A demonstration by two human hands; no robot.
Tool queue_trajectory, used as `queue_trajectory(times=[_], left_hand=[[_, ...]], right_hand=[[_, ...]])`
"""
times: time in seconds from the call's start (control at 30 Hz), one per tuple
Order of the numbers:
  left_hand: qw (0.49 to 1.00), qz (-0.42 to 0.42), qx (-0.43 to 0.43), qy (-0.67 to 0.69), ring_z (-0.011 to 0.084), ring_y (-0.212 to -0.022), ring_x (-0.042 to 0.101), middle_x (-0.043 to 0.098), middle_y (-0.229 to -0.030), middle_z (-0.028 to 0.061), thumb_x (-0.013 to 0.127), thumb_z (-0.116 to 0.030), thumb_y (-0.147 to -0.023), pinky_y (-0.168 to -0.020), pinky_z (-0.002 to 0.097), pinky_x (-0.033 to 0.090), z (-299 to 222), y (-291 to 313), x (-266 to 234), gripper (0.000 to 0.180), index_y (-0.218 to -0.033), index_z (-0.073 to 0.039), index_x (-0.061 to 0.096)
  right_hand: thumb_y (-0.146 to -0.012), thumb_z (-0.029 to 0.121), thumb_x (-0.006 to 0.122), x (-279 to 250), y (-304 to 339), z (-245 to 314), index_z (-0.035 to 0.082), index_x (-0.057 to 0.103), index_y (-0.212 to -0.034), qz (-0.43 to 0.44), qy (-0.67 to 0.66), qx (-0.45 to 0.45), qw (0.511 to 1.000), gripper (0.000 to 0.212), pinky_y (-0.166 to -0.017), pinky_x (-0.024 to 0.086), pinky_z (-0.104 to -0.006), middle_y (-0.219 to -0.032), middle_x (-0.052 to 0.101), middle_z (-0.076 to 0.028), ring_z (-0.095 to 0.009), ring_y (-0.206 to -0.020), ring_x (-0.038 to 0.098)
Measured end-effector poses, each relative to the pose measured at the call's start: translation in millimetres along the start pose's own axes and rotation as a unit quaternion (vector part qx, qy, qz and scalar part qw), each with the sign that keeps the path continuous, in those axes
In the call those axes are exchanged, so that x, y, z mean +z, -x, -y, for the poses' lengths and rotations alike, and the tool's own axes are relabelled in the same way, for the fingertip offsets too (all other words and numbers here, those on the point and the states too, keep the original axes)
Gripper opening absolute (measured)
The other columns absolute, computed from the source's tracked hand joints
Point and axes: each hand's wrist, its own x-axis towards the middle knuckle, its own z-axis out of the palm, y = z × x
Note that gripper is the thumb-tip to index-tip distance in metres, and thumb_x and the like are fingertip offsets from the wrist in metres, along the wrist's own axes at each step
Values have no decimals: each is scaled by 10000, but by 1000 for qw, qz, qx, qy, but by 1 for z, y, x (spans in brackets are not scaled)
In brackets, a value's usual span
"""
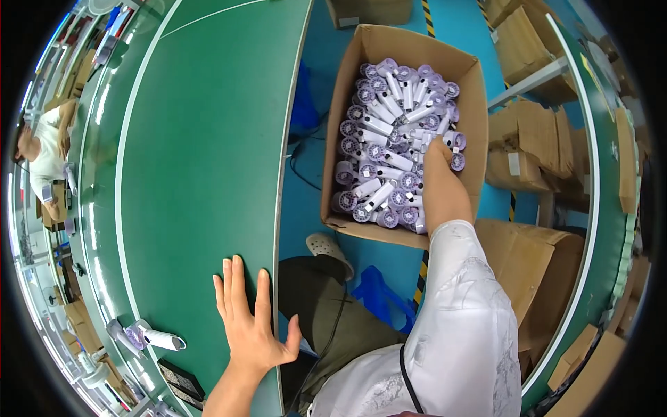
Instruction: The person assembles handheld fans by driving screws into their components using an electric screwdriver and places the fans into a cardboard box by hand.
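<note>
Reaching right hand (pixel 439 161) into box (pixel 347 132) of purple fans (pixel 389 125), grip unclear | left hand (pixel 251 326) flat, spread on green table (pixel 201 139)

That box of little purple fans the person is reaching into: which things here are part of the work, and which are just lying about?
In the work:
- cardboard box
- purple and white fans piled in it
- right hand, reaching among them
- left hand, flat on the green table
- one fan on the table

Lying about:
- flattened cardboard
- blue bag on the floor
</note>
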Motion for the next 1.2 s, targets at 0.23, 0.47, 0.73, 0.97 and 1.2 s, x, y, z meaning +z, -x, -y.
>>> queue_trajectory(times=[0.23,0.47,0.73,0.97,1.2], left_hand=[[996,48,-50,-51,590,-1441,314,330,-1528,418,683,-316,-756,-1176,681,205,3,6,-7,860,-1518,-3,433],[996,43,-64,-49,578,-1448,310,337,-1529,414,689,-317,-754,-1176,684,198,1,8,-13,833,-1493,-5,462],[994,-22,-6,110,507,-1509,248,245,-1605,343,743,-217,-740,-1213,651,192,8,4,-7,916,-1553,-40,359],[997,-62,-13,31,429,-1550,177,257,-1607,323,692,-281,-773,-1263,588,122,8,31,-1,837,-1509,18,428],[980,-169,24,102,450,-1512,269,327,-1596,297,686,-283,-773,-1238,608,185,16,35,24,803,-1506,-51,452]], right_hand=[[-808,633,676,140,2,-75,-102,658,-1218,-211,-152,-317,912,842,-959,535,-479,-1260,674,-277,-370,-1113,694],[-821,592,661,138,10,-98,-61,688,-1231,-119,-89,-458,876,771,-1025,497,-475,-1325,662,-239,-374,-1186,662],[-866,478,716,-46,48,-50,-60,669,-1258,-277,119,-675,673,667,-949,533,-451,-1186,726,-224,-335,-1101,694],[-1025,81,627,83,368,-400,-37,699,-1170,194,-103,-948,231,200,-921,574,-321,-1158,727,-113,-204,-1041,699],[-840,461,763,230,443,-695,22,769,-995,144,362,-916,-94,466,-772,575,-434,-918,731,-166,-328,-883,704]])
